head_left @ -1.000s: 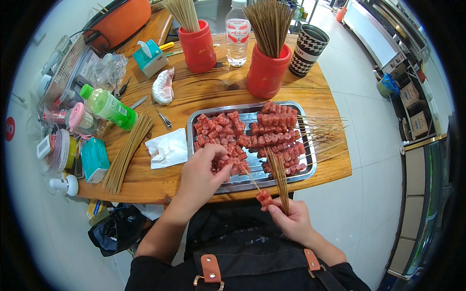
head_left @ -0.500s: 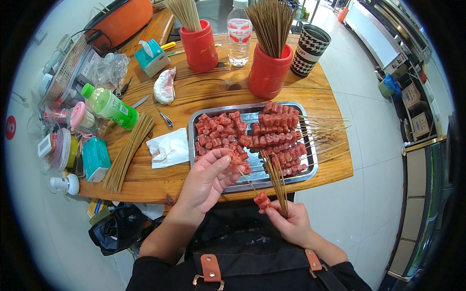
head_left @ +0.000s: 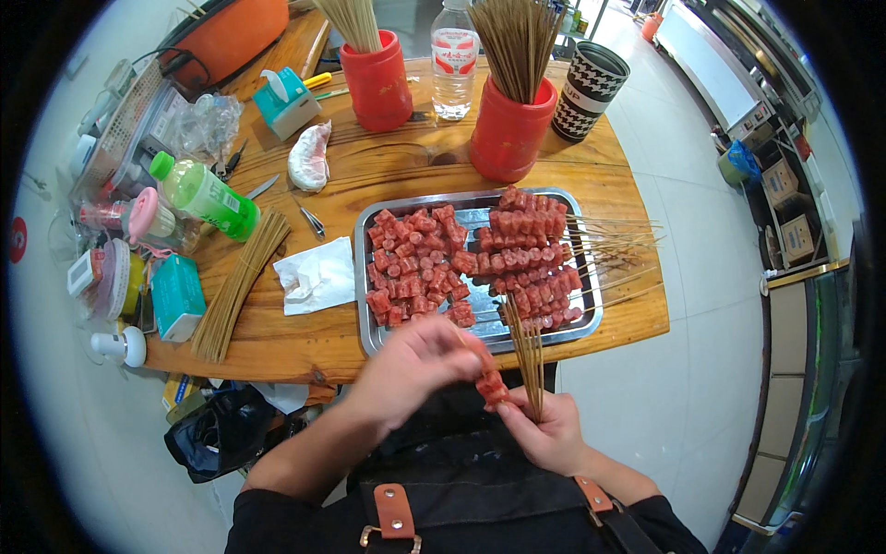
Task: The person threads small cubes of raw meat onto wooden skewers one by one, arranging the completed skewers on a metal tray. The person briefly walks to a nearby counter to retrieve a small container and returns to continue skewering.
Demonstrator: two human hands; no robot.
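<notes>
My left hand [head_left: 420,365], slightly blurred, is closed at the fingertips on a small piece of red meat at a skewer, right above other meat chunks [head_left: 493,388] threaded on it. My right hand [head_left: 551,432] grips a bundle of thin bamboo skewers [head_left: 526,355] and steadies the skewer with the meat. Just beyond both hands lies a metal tray [head_left: 365,334]. Loose red meat chunks [head_left: 415,258] fill its left part. Finished meat skewers [head_left: 526,249] are stacked on the right, their sticks jutting over the rim.
Red containers [head_left: 377,88] of skewers, a water bottle [head_left: 454,65] and a patterned cup [head_left: 591,92] stand at the back. Left of the tray are a napkin [head_left: 316,277], loose skewers [head_left: 240,286], a green bottle [head_left: 208,198], a knife [head_left: 264,186] and tissue packs [head_left: 284,104].
My left hand has moved right and down, bringing its meat piece from above the tray's edge to the threaded chunks. My right hand stays nearly in place around the skewers.
</notes>
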